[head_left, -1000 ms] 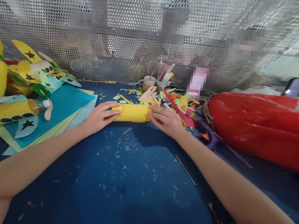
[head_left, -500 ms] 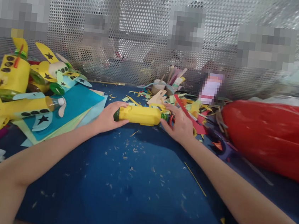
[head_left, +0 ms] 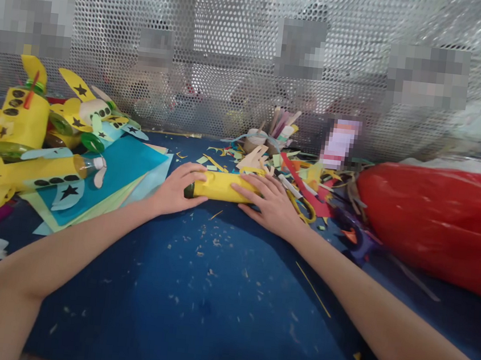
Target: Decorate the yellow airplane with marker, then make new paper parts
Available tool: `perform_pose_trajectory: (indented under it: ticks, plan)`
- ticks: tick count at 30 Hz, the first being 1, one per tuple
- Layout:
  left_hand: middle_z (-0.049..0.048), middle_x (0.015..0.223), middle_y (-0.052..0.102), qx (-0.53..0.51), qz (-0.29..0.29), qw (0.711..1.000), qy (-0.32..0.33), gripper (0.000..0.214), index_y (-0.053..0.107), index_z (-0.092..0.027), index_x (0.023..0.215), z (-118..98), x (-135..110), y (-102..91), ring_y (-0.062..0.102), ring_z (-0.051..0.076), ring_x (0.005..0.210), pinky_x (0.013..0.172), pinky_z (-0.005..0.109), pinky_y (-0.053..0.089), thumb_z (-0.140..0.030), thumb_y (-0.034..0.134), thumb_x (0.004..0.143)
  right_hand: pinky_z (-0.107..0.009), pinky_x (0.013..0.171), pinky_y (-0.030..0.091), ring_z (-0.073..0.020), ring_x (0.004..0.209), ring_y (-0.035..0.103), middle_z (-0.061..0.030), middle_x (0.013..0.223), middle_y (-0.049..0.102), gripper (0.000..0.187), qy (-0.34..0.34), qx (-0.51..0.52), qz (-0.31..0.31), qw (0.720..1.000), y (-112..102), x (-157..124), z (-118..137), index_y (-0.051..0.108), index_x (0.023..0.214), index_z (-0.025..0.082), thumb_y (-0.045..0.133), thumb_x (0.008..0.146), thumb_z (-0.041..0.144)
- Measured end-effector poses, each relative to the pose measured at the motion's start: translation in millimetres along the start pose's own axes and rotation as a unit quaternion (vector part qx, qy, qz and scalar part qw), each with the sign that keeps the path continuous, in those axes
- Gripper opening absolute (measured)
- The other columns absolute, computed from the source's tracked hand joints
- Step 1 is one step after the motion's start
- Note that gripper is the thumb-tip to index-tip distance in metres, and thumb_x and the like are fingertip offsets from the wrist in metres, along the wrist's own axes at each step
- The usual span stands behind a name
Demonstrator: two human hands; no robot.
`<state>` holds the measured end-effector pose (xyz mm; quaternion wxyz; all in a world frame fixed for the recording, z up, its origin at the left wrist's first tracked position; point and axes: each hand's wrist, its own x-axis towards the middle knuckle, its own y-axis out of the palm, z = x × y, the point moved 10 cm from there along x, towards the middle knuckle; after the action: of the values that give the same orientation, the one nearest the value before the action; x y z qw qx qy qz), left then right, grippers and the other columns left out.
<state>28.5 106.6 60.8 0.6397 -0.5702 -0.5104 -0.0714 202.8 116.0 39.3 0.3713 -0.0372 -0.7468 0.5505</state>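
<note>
A green bottle wrapped in yellow paper (head_left: 218,187) lies on its side on the blue table (head_left: 211,291), in the middle of the view. My left hand (head_left: 177,187) is curled round its left end, where the dark green bottom shows. My right hand (head_left: 270,205) lies on its right end with the fingers stretched flat over the yellow paper, pressing it down.
Finished yellow bottle planes with black stars (head_left: 25,140) sit at the left on blue and yellow paper sheets (head_left: 116,170). Paper scraps, scissors and a cup of sticks (head_left: 271,134) lie behind the bottle. A red plastic bag (head_left: 438,221) fills the right. A perforated metal screen (head_left: 236,59) closes the back.
My right hand has come back from the scraps beside the bottle's cap and now lies flat on the yellow paper. The left hand stays on the bottle's end.
</note>
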Motion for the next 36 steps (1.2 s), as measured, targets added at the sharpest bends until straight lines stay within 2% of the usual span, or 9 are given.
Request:
perform_pose_trajectory:
  ticks: [7,12,17,22,27,30,33,36]
  plan:
    - [0.0085,0.118,0.063,0.004,-0.013,1.000,0.005,0.011,0.057,-0.021,0.100,-3.5,1.3,-5.4,0.060,0.021,0.113,0.097,0.042,0.049,-0.027,0.057,0.090,-0.054,0.111,0.035,-0.0279,0.133,0.047,-0.0055,0.147,0.049,0.048,-0.016,-0.020,-0.013,1.000,-1.4,-0.7,1.9,0.049,0.140,0.038,0.057,0.093,0.032]
    - [0.0072,0.113,0.065,-0.039,-0.020,0.998,-0.054,0.007,0.058,-0.021,0.095,8.9,2.7,-8.2,0.062,0.019,0.109,0.098,0.041,0.049,-0.023,0.052,0.093,-0.051,0.109,0.038,-0.0277,0.129,0.049,-0.0097,0.142,0.052,0.042,-0.033,-0.040,-0.039,0.998,-6.1,0.6,6.4,0.055,0.136,0.032,0.055,0.094,0.031]
    - [0.0124,0.122,0.059,-0.117,-0.001,0.982,-0.148,0.026,0.048,-0.019,0.113,32.2,-2.4,-0.4,0.056,0.022,0.119,0.103,0.043,0.045,-0.026,0.054,0.089,-0.050,0.108,0.040,-0.0280,0.130,0.048,-0.0110,0.141,0.052,0.040,-0.036,-0.039,-0.043,0.998,-6.6,0.9,8.7,0.056,0.135,0.029,0.055,0.094,0.030]
    - [0.0114,0.125,0.056,-0.189,0.049,0.959,-0.206,0.035,0.042,-0.021,0.121,44.8,-7.4,12.8,0.054,0.021,0.122,0.105,0.041,0.043,-0.028,0.050,0.087,-0.052,0.107,0.042,-0.0295,0.130,0.047,-0.0135,0.141,0.051,0.041,-0.025,-0.027,-0.037,0.999,-5.7,1.6,8.1,0.056,0.135,0.026,0.054,0.094,0.030]
    - [0.0108,0.129,0.054,-0.185,0.085,0.953,-0.223,0.044,0.040,-0.023,0.125,45.8,-10.0,16.6,0.052,0.023,0.124,0.101,0.041,0.045,-0.022,0.046,0.081,-0.053,0.105,0.043,-0.0307,0.127,0.049,-0.0132,0.138,0.054,0.032,-0.025,-0.008,-0.061,0.998,-9.4,1.6,8.8,0.062,0.123,0.025,0.056,0.092,0.028]
    - [0.0106,0.130,0.053,-0.189,0.095,0.955,-0.209,0.045,0.041,-0.022,0.125,41.0,-8.8,16.2,0.051,0.023,0.125,0.104,0.043,0.043,-0.020,0.045,0.081,-0.053,0.104,0.043,-0.0307,0.127,0.050,-0.0125,0.136,0.056,0.027,-0.027,0.003,-0.070,0.997,-11.8,1.0,9.6,0.064,0.117,0.025,0.057,0.091,0.027]
    - [0.0112,0.128,0.054,-0.196,0.092,0.956,-0.197,0.040,0.043,-0.022,0.125,37.4,-6.9,14.6,0.050,0.025,0.125,0.110,0.046,0.038,-0.028,0.049,0.086,-0.052,0.103,0.044,-0.0297,0.125,0.052,-0.0108,0.135,0.058,0.023,-0.028,0.006,-0.071,0.997,-14.2,0.7,10.6,0.064,0.113,0.026,0.057,0.091,0.028]
    - [0.0127,0.128,0.055,-0.194,0.090,0.958,-0.189,0.045,0.042,-0.021,0.127,35.0,-5.7,14.6,0.051,0.026,0.125,0.109,0.048,0.037,-0.039,0.053,0.088,-0.052,0.102,0.043,-0.0290,0.123,0.054,-0.0103,0.133,0.060,0.019,-0.032,0.001,-0.074,0.997,-17.0,0.8,11.4,0.062,0.110,0.025,0.057,0.092,0.029]
